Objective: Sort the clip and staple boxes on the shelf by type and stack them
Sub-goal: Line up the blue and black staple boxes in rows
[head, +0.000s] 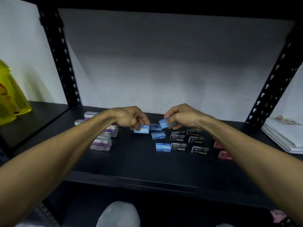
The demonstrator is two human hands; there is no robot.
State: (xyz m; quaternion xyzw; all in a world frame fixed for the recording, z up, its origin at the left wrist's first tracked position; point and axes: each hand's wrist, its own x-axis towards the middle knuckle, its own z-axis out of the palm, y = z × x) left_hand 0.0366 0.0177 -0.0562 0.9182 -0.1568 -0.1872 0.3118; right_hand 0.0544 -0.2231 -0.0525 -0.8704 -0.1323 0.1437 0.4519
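Note:
On the black shelf (pixel 131 158), my left hand (pixel 129 117) grips a light blue staple box (pixel 141 129) just above the board. My right hand (pixel 182 116) holds another blue staple box (pixel 165 123) lifted and tilted. A darker blue box (pixel 155 127) lies between them. Two more blue staple boxes (pixel 158 135) (pixel 163 147) lie in front. Several black staple boxes (pixel 178 138) sit to the right, and pink boxes (pixel 224 155) are partly hidden by my right forearm. Clear clip boxes with purple labels (pixel 100 145) stand at the left, some stacked.
Black perforated uprights (pixel 60 54) (pixel 275 81) frame the shelf bay. A yellow translucent container (pixel 11 99) stands on the neighbouring shelf at left. A stack of white paper (pixel 285 135) lies at the right. My knee (pixel 118 213) shows below the shelf's front edge.

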